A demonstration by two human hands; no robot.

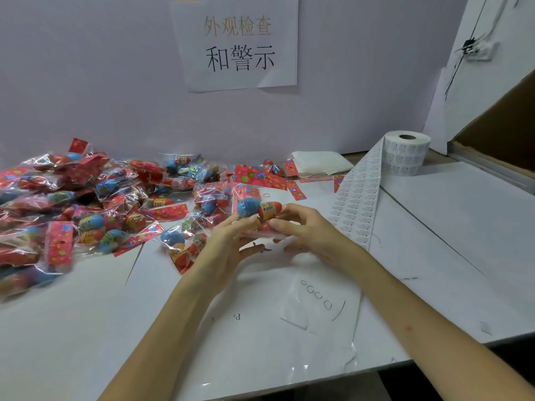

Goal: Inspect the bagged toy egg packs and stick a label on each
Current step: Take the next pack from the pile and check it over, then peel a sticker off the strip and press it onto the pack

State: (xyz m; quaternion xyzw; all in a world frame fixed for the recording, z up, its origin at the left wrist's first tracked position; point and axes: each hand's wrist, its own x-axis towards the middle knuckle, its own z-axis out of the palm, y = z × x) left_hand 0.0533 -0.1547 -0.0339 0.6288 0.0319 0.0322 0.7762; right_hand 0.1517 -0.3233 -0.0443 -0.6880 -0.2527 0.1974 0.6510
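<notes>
You hold one egg pack [256, 210] left of the label roll [406, 153] and nearer you, raised off the desk [434, 256]. The grip of your left hand [228, 244] and of your right hand [307, 230] is clamped on it, fingers pinching the bag. The label strip [359, 204] trails from the roll toward your right wrist. The pile of packs [86, 204] lies well left of the roll.

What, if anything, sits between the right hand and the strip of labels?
Nothing visible does. The right hand, holding the pack together with the left hand, is just beside the label strip that trails from the roll. Only bare table lies between them.
</notes>
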